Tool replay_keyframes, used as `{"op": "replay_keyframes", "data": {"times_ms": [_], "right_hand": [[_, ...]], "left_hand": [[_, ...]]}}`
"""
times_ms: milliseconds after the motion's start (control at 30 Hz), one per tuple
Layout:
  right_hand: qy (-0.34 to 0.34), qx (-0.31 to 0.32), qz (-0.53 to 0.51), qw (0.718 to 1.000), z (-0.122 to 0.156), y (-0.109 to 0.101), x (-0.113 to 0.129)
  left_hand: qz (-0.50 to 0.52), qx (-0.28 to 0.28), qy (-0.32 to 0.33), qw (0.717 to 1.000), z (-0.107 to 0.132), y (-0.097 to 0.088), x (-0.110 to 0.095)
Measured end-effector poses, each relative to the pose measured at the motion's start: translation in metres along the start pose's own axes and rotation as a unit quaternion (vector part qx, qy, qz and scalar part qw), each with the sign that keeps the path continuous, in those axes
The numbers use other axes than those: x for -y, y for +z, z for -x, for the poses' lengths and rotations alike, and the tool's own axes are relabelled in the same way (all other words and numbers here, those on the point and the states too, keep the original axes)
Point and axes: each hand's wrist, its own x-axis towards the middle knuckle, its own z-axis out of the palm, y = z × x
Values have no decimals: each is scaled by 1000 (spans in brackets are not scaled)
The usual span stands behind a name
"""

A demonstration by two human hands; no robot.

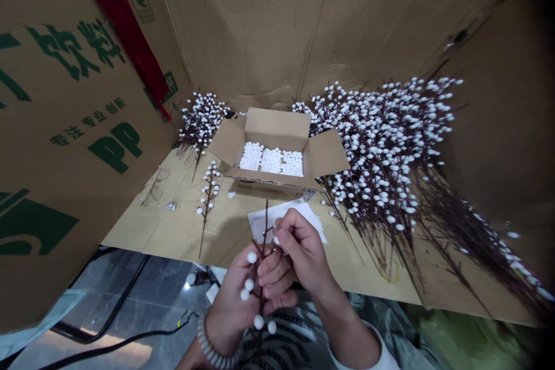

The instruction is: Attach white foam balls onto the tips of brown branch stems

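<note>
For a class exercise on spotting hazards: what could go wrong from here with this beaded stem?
The left hand and right hand work the twig stem out past the edge of the wooden tabletop, above the floor, so a white bead that slips could drop there. The pile of beaded stems presses close to the open cardboard box, so a careless reach might snag branches or knock the box.

One left hand [232, 312], one right hand [301, 248], one berry branch [261, 300] between them; one box [277, 124], one paper sheet [299, 217], one pair of glasses [154, 188], one loose branch [208, 199], two branch heaps [381, 150].
</note>
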Motion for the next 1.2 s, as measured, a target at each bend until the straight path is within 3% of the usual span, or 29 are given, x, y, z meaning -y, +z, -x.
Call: {"op": "replay_keyframes", "data": {"times_ms": [233, 400, 567, 667, 933, 1200], "right_hand": [[28, -55, -20, 998, 7, 4, -11], [40, -83, -45, 995, 8, 6, -15], [61, -83, -88, 991, 11, 6, -14], [77, -98, -98, 987, 11, 8, -10], [126, -163, -124, 971, 12, 17, -7], [142, -178, -188, 955, 17, 20, -7]], "left_hand": [[-26, 6, 3, 1000, -8, 0, 3], [-42, -27, 16, 999, -6, -4, 3], [-25, 25, -14, 999, -7, -5, 3], [-27, 29, -2, 999, -8, -6, 5], [-76, 1, 9, 997, -10, -9, 8], [-102, -33, 7, 994, -9, -11, 9]]}}
